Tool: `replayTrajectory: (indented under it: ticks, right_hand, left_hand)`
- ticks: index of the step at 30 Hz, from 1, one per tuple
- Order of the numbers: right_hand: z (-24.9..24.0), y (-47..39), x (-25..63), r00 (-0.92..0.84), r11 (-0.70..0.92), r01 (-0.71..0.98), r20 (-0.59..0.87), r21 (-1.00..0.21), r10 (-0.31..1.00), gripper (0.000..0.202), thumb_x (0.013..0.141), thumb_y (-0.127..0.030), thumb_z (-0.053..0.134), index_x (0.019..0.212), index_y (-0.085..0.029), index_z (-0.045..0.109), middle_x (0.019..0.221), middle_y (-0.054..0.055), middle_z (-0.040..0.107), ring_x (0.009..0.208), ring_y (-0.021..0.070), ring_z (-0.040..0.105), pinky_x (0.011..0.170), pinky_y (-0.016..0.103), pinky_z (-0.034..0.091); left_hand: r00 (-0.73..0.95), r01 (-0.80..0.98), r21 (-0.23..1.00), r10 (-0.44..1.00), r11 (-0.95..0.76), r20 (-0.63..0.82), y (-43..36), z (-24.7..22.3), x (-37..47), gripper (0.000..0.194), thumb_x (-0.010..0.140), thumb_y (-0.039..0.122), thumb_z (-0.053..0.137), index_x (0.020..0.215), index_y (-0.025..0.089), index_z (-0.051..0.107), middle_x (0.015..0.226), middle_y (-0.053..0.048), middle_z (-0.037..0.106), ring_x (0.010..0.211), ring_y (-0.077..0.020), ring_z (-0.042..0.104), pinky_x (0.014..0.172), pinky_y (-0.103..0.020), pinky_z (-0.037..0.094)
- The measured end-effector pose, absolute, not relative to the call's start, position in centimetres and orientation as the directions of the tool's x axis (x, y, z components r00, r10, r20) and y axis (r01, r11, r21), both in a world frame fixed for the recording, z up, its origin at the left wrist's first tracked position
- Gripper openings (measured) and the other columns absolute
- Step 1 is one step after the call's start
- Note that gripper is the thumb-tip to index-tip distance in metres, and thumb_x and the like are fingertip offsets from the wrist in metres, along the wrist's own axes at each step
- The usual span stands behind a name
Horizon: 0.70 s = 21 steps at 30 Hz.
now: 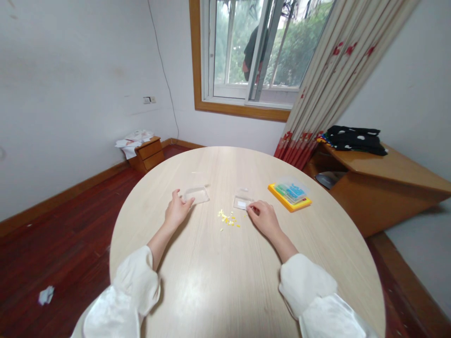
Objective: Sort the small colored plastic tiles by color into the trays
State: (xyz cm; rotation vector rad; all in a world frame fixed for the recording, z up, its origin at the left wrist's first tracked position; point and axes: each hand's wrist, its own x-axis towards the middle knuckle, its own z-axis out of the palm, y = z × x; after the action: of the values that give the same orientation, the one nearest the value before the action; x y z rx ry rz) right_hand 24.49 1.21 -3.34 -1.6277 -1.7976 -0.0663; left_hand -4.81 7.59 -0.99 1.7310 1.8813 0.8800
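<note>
My left hand (178,209) is closed on the near left edge of a clear plastic box (197,195) with its lid raised, resting on the round table (211,281). A smaller clear box (243,201) with a white label stands to the right. At its right corner is my right hand (261,216), thumb and fingertips pinched together; whether anything small is between them is too small to tell. Between the hands lies a scatter of small yellow and pale pieces (228,219).
Right of my right hand lies a yellow tray (291,204) with green and blue sheets on it. A wooden cabinet (398,164) with black cloth stands beyond the table at right, a small drawer unit (151,154) at back left. A person (252,54) is outside the window.
</note>
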Motion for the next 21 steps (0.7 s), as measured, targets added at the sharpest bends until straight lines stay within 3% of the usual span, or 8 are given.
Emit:
replayTrajectory:
  ticks: [6, 11, 15, 18, 21]
  right_hand:
    - [-4.2, 1.7, 25.4, 0.092, 0.168, 0.904, 0.561, -0.394, 0.822, 0.028, 0.087, -0.032, 0.043, 0.074, -0.018, 0.063, 0.072, 0.007, 0.065, 0.071, 0.0207, 0.057, 0.067, 0.032, 0.039]
    - [-4.4, 1.8, 25.4, 0.110, 0.161, 0.907, 0.588, -0.389, 0.801, 0.030, 0.089, -0.031, 0.041, 0.074, -0.017, 0.063, 0.075, 0.010, 0.066, 0.074, 0.0232, 0.058, 0.068, 0.035, 0.041]
    - [-3.8, 1.7, 25.1, 0.133, 0.218, 0.872, 0.641, -0.438, 0.756, 0.027, 0.089, -0.030, 0.042, 0.076, -0.016, 0.061, 0.076, 0.010, 0.065, 0.074, 0.0233, 0.057, 0.069, 0.036, 0.043]
    - [-2.8, 1.2, 24.1, 0.103, 0.319, 0.842, 0.710, -0.435, 0.697, 0.022, 0.090, -0.027, 0.044, 0.079, -0.017, 0.060, 0.076, 0.008, 0.063, 0.075, 0.0223, 0.056, 0.069, 0.036, 0.044]
    - [-1.8, 0.4, 22.4, -0.003, 0.432, 0.823, 0.756, -0.370, 0.654, 0.018, 0.090, -0.023, 0.044, 0.081, -0.019, 0.059, 0.076, 0.006, 0.062, 0.076, 0.0210, 0.054, 0.070, 0.035, 0.044]
  left_hand:
    - [-0.085, 0.832, 0.555, 0.990, 0.006, 0.117, 6.9, -0.4, -4.7, 0.059, 0.083, 0.048, 0.049, 0.131, 0.017, 0.033, 0.084, -0.007, 0.067, 0.080, -0.0259, 0.064, 0.062, -0.029, 0.042]
    - [0.022, 0.852, 0.517, 0.992, -0.084, 0.124, 7.0, -0.8, -4.6, 0.032, 0.087, 0.042, 0.044, 0.106, 0.021, 0.059, 0.077, -0.006, 0.066, 0.074, -0.0223, 0.062, 0.061, -0.026, 0.039]
    - [0.125, 0.875, 0.444, 0.976, -0.194, 0.180, 7.6, -1.4, -4.6, 0.032, 0.089, 0.033, 0.041, 0.091, 0.017, 0.069, 0.077, -0.009, 0.065, 0.077, -0.0224, 0.059, 0.069, -0.029, 0.040]
    - [0.121, 0.861, 0.444, 0.948, -0.248, 0.295, 7.6, -1.4, -4.5, 0.030, 0.087, 0.028, 0.044, 0.097, 0.015, 0.069, 0.076, -0.008, 0.060, 0.078, -0.0222, 0.057, 0.074, -0.030, 0.041]
    - [0.149, 0.738, 0.520, 0.856, -0.430, 0.496, 6.7, -0.7, -3.9, 0.033, 0.085, 0.027, 0.049, 0.112, 0.013, 0.061, 0.078, -0.006, 0.056, 0.077, -0.0199, 0.054, 0.075, -0.030, 0.042]
